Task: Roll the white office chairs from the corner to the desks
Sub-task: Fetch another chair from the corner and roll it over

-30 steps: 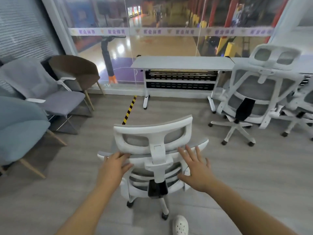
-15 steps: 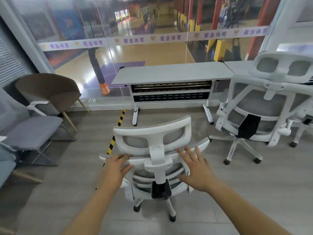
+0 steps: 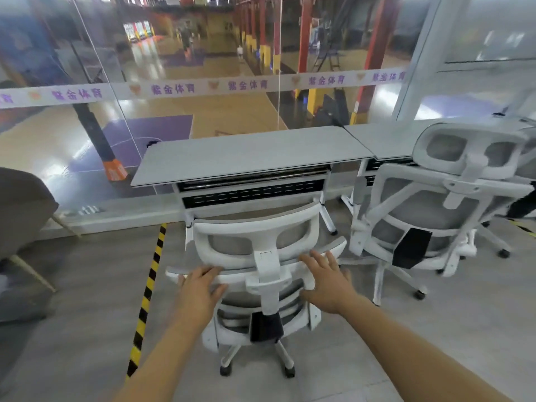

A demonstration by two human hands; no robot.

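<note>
A white office chair (image 3: 255, 227) with grey mesh stands right in front of me, its back toward me and its headrest just short of the grey desk (image 3: 246, 155). My left hand (image 3: 200, 285) grips the top bar of the backrest on the left side. My right hand (image 3: 326, 281) presses flat on the same bar to the right of the headrest post, fingers spread. The chair's wheeled base shows below my arms.
A second white office chair (image 3: 435, 216) stands at the neighbouring desk (image 3: 385, 137) on the right. A glass wall (image 3: 203, 53) runs behind the desks. Yellow-black floor tape (image 3: 148, 291) lies left of my chair. A brown lounge chair (image 3: 23, 210) sits at far left.
The chair has rolled forward with both hands on its backrest and now stands close to the desk. The lounge chairs on the left have slid mostly out of view.
</note>
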